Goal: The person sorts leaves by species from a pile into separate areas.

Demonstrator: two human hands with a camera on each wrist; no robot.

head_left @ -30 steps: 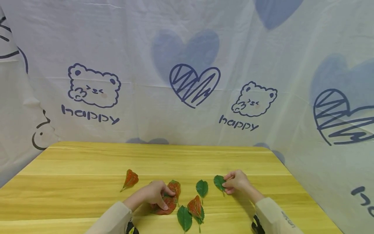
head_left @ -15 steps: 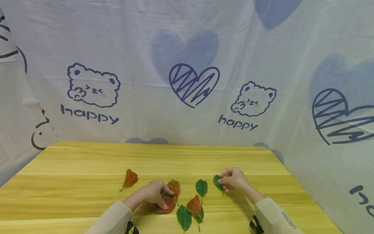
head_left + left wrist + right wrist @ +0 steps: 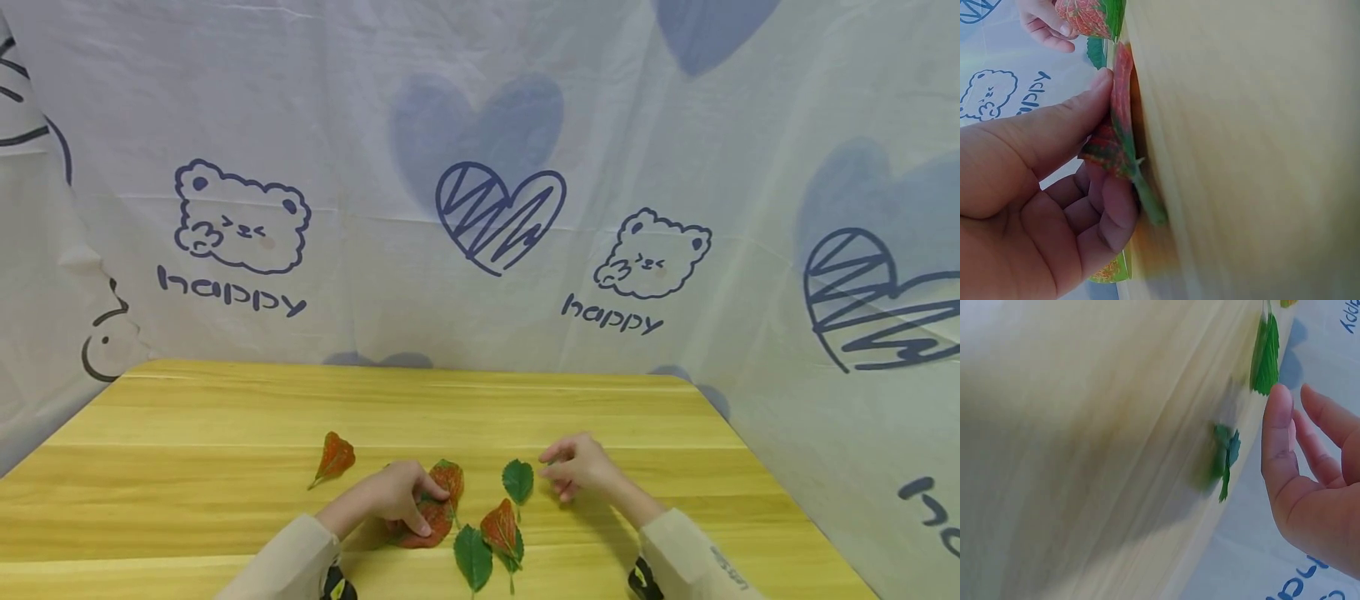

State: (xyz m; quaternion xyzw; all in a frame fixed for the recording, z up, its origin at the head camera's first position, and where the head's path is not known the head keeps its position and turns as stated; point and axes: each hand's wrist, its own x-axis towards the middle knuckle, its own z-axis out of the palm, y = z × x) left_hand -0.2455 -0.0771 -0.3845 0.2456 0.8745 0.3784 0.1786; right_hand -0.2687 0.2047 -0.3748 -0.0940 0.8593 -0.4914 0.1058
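My left hand [image 3: 401, 497] pinches a red leaf [image 3: 433, 527] with green tinges close over the table. In the left wrist view this red leaf [image 3: 1122, 94] stands between the thumb and curled fingers, its green stem pointing down. Another red leaf [image 3: 448, 477] lies just beyond the fingertips. My right hand [image 3: 581, 467] hovers on the right with thumb and fingers parted and nothing held. In the right wrist view a green leaf [image 3: 1227, 462] shows on the table beside that hand; in the head view the hand mostly hides it. A second green leaf [image 3: 518, 481] lies left of the right hand's fingertips.
A red leaf [image 3: 500, 523] overlaps a green one [image 3: 514, 553] near the front middle, next to another green leaf [image 3: 472, 557]. Farther left lies a lone red leaf [image 3: 334, 457]. A printed cloth [image 3: 375, 275] hangs behind the wooden table [image 3: 225, 400].
My right hand has let go of the green leaf and moved left, toward the neighbouring green leaf. My left hand stays in place with its red leaf.
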